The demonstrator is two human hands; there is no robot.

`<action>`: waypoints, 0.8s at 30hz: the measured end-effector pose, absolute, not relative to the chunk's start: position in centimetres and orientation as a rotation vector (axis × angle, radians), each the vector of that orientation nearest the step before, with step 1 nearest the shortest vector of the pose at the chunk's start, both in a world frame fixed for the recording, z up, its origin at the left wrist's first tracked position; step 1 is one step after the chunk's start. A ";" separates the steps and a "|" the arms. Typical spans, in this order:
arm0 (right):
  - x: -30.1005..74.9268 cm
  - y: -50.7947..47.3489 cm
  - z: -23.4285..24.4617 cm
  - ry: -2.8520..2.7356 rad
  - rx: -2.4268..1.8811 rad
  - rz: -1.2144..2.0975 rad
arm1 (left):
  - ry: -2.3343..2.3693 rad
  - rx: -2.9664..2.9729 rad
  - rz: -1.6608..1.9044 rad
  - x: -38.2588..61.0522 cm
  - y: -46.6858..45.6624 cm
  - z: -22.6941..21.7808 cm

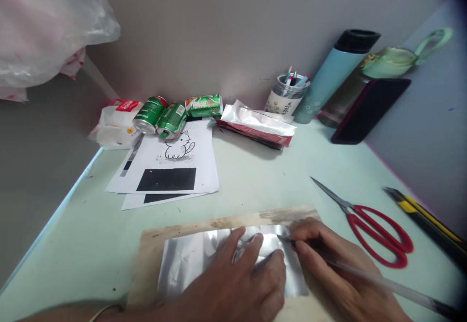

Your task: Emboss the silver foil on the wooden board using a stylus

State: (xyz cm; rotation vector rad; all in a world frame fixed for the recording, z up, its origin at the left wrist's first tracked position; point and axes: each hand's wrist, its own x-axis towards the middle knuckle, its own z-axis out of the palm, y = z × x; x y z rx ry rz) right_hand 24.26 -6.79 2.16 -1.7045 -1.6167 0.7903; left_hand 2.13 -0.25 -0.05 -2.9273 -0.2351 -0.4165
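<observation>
A shiny metal sheet (189, 259) lies flat on a wooden board (171, 232) at the near edge of the pale green desk. My left hand (237, 283) rests on the sheet with its fingers stretched out, pressing it down. My right hand (335, 268) is closed round a thin clear pen (383, 283), its tip touching the sheet near the upper right corner, just beside my left fingertips.
Red-handled scissors (375, 232) and a yellow-black utility knife (426, 220) lie to the right. Printed sheets with a cat drawing (175, 159), three green cans (171, 117), a tissue pack (115, 122), foil packets (259, 125), a pen cup (286, 98), two bottles (328, 76) and a dark phone (368, 110) line the back wall.
</observation>
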 end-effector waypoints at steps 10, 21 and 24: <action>24.0 -6.5 2.0 -1.654 -1.702 0.760 | -0.242 -2.953 -0.423 2.3 -0.4 -0.3; 24.3 -6.4 1.9 -1.654 -1.701 0.788 | -0.184 -2.989 -0.348 2.1 -0.1 0.1; 24.2 -6.3 1.9 -1.654 -1.713 0.770 | -0.184 -3.004 -0.333 2.1 -0.1 0.2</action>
